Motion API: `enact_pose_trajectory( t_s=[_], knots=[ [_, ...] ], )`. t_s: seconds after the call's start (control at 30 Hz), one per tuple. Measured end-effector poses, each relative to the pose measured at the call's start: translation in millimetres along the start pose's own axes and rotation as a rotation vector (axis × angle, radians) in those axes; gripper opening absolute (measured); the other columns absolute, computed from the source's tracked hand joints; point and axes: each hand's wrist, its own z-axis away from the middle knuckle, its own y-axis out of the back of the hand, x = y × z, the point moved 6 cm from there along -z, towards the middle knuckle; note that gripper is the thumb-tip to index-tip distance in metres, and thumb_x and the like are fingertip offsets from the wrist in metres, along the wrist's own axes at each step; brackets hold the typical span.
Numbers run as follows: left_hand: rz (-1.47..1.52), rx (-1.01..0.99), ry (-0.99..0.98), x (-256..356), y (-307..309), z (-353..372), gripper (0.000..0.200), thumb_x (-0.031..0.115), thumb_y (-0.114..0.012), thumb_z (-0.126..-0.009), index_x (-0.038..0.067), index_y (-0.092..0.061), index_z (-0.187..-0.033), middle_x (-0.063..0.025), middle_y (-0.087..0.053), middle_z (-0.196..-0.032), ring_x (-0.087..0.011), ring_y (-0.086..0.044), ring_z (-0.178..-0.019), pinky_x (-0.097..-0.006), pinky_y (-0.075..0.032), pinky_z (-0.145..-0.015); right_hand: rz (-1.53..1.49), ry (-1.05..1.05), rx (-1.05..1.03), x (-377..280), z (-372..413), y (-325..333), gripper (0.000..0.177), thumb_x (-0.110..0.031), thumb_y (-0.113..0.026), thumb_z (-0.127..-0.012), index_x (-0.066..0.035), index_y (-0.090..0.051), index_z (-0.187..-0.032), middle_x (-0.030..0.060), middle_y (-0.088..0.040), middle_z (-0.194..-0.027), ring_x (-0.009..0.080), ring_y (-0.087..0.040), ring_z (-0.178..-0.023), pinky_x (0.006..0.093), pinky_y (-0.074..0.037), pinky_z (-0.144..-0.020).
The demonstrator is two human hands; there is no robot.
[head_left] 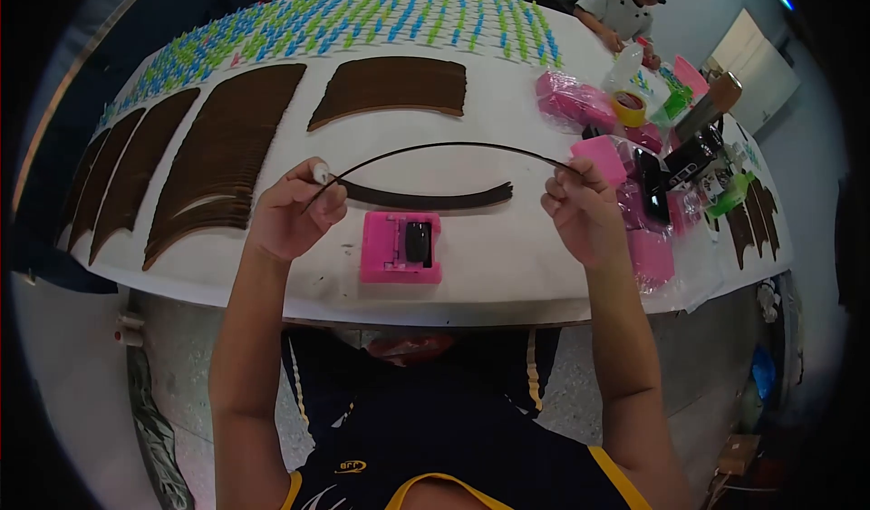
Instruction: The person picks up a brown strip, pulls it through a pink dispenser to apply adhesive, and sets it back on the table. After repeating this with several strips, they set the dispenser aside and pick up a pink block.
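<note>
A thin dark strip (pixel 453 145) arches upward between my two hands, above the white table (pixel 507 274). My left hand (pixel 299 209) pinches its left end, and a white wrap shows on one finger. At the other end, my right hand (pixel 584 211) grips the strip between thumb and fingers. Below the arch lies a small curved bundle of similar dark strips (pixel 435 198). Nearer my body sits a pink block (pixel 376 261) with a black rounded piece (pixel 418 242) set in its right half.
Brown strips lie in wide stacks (pixel 227 147) on the left, with another stack (pixel 394 88) behind. Rows of blue and green pieces (pixel 390 20) cover the far side. Pink packages (pixel 575 100), yellow tape (pixel 628 107) and a phone (pixel 652 186) are right. Another person (pixel 621 11) sits beyond.
</note>
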Motion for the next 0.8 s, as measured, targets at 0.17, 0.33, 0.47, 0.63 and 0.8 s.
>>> enact_pose_trajectory(
  t_s=[0.17,0.33,0.47,0.63,0.8],
  knots=[
    [0.115,0.038,-0.077,1,8,-5,0.012,0.008,-0.06,-0.093,0.007,-0.067,-0.103,-0.0051,-0.057,-0.077,-0.0152,-0.045,-0.074,-0.0304,-0.038,-0.068,0.111,0.084,0.061,11,-13,-6,0.02,0.003,-0.065,-0.099,-0.008,-0.069,-0.116,0.0063,-0.071,-0.105,0.0154,-0.065,-0.094,0.0318,-0.053,-0.083],
    [0.373,0.233,-0.281,-1,19,-17,0.013,0.01,-0.056,-0.097,0.002,-0.065,-0.102,-0.0069,-0.06,-0.083,-0.0178,-0.047,-0.075,-0.0318,-0.041,-0.07,0.184,0.107,0.147,20,-35,-13,0.013,0.002,-0.066,-0.101,-0.004,-0.067,-0.112,0.0075,-0.073,-0.104,0.015,-0.066,-0.09,0.0307,-0.055,-0.083],
    [0.445,0.456,-0.458,-3,60,-37,0.017,0.008,-0.047,-0.104,-0.003,-0.06,-0.101,-0.0097,-0.066,-0.097,-0.0218,-0.06,-0.086,-0.0355,-0.053,-0.082,0.331,0.085,0.22,29,-61,-12,0.012,-0.002,-0.068,-0.1,-0.003,-0.067,-0.112,0.0062,-0.073,-0.103,0.0131,-0.066,-0.089,0.0298,-0.055,-0.083],
    [0.254,0.795,-0.234,-27,100,-74,0.01,-0.002,-0.045,-0.104,-0.001,-0.054,-0.108,-0.0155,-0.069,-0.105,-0.0228,-0.07,-0.095,-0.039,-0.062,-0.089,0.561,0.025,0.221,46,-101,-5,0.013,-0.005,-0.071,-0.099,-0.002,-0.067,-0.11,0.0037,-0.071,-0.099,0.0113,-0.066,-0.088,0.029,-0.055,-0.082],
    [0.164,0.838,-0.132,-37,107,-105,0.01,-0.002,-0.047,-0.103,-0.001,-0.052,-0.112,-0.0158,-0.066,-0.108,-0.0254,-0.069,-0.093,-0.0401,-0.063,-0.086,0.68,-0.136,0.2,71,-136,13,0.01,-0.007,-0.071,-0.099,-0.007,-0.068,-0.108,0.0007,-0.071,-0.099,0.0101,-0.065,-0.088,0.0282,-0.053,-0.082]
  ],
)
